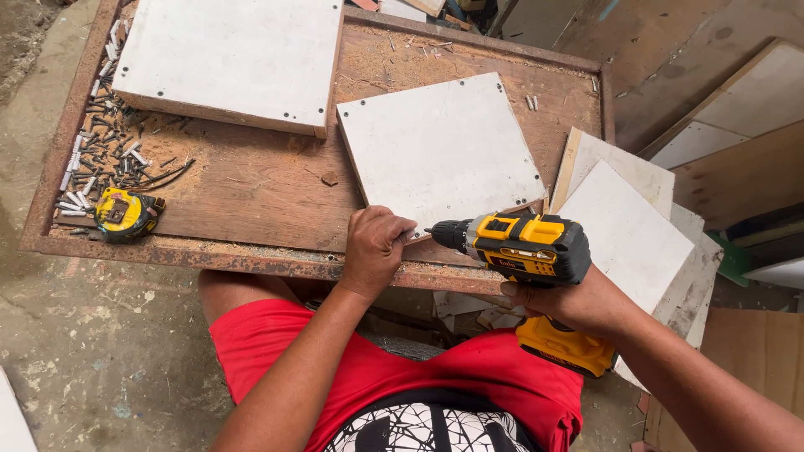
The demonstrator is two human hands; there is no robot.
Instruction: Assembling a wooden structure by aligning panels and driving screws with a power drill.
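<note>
At the far left of your wooden worktop [251, 188] a yellow tape measure [126, 214] lies beside loose screws [100, 151]. Your left hand [374, 244] is curled, fingertips pinching something too small to tell at the near edge of the white panel [440, 151] — right at the drill's tip. Your right hand [569, 303] is wrapped tight around the yellow-and-black cordless drill [519, 247], held level, pointing left.

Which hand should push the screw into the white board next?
Probably the right hand. It grips the yellow-and-black cordless drill, whose tip points at the near edge of the square white wooden board. The left hand is pinching something small at that edge, so it looks busy steadying.
</note>
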